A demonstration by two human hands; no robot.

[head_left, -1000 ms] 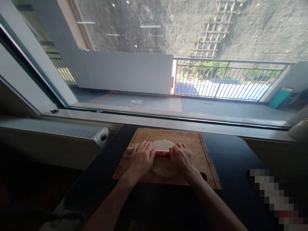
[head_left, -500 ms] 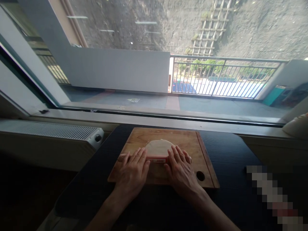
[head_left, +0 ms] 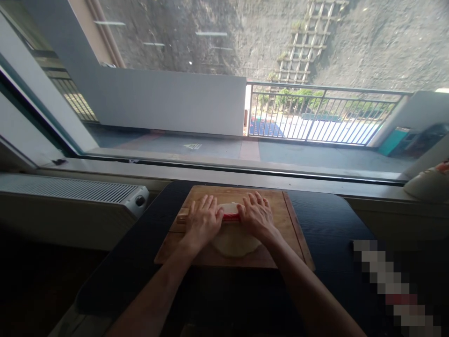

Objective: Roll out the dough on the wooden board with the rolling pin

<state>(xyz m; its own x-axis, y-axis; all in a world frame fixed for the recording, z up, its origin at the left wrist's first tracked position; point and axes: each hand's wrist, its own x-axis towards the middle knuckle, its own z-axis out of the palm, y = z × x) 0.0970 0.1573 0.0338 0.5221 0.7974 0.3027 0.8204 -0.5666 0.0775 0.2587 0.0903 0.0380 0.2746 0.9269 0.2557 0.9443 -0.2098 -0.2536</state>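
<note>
Both hands lie on the rolling pin (head_left: pixel 231 217), which runs crosswise over a thin, pale sheet of dough (head_left: pixel 235 242); the left hand (head_left: pixel 204 219) rests flat over the left part of the pin, its fingers stretched out forward, with a wooden end showing beyond it; the right hand (head_left: pixel 257 214) is spread over the right part in the same way, fingers extended past the pin; between the two thumbs a red, printed stretch of the pin is visible. The undersides of the palms are hidden, so how much of the pin each one touches is hard to tell.

The dough lies on a wooden board (head_left: pixel 285 229), mostly on the near side of the pin, with a smaller part beyond it; its near edge is rounded and slightly uneven, partly covered by the forearms; the board has a darker strip along its right side and sits on a black surface (head_left: pixel 326 229) with rounded far corners.

A white radiator (head_left: pixel 73 192) stands to the left, below the sill (head_left: pixel 280 181); through the window a metal railing (head_left: pixel 317 114) and a rough grey slope (head_left: pixel 224 51) are visible.
</note>
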